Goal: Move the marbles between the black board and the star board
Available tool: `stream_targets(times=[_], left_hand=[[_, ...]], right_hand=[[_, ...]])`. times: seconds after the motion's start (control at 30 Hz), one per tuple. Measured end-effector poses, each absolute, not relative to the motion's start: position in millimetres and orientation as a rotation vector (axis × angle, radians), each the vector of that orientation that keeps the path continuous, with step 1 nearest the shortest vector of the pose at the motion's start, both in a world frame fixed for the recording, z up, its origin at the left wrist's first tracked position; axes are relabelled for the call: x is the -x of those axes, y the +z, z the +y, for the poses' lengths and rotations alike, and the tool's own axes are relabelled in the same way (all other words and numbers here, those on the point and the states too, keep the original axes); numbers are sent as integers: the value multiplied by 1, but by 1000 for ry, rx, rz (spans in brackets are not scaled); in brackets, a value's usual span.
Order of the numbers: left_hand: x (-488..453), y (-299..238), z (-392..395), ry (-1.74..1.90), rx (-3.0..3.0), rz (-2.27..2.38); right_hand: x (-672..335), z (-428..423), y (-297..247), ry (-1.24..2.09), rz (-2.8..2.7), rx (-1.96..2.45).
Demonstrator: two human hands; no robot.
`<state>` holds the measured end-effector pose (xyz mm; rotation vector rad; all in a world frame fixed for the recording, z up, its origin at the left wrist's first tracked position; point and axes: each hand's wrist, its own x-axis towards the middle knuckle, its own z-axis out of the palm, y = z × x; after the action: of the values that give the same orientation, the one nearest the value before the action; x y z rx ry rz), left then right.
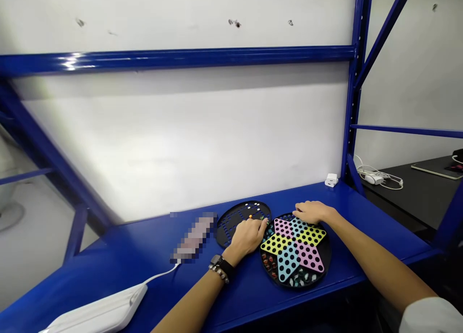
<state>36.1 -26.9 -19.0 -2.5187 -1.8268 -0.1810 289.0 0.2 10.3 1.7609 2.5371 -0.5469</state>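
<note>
A round black Chinese checkers board (330,256) lies on the blue table, with a pink, yellow and blue star of holes in its middle. Marbles (303,277) fill the compartments around the star, white near the front and reddish at the left. Behind and left of it is a second round black board (226,222), bearing a few white pieces and an orange one. My left hand (249,237) is closed over that board's right side, fingertips near a small green piece; what it pinches is hidden. My right hand (311,212) rests at the star board's far rim, fingers stretched out and slightly apart.
A blurred-out flat object (195,239) lies left of the boards, joined by a white cable to a white power bank or strip (104,309). White charger plugs (331,179) sit at the back right. A blue metal frame (181,58) surrounds the blue tabletop (369,222).
</note>
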Motion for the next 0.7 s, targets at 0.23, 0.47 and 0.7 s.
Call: stream_targets(times=[0.23, 0.47, 0.7], left_hand=[[-33, -22, -22, -256, 2562, -1786], [-28, -22, -13, -873, 2621, -1951], [-64, 26, -19, -1731, 2605, -1727]], right_hand=[[-289, 4, 5, -545, 2549, -1772], [-289, 5, 5, -602, 2598, -1913], [-270, 3, 13, -1760, 2725, -1845]])
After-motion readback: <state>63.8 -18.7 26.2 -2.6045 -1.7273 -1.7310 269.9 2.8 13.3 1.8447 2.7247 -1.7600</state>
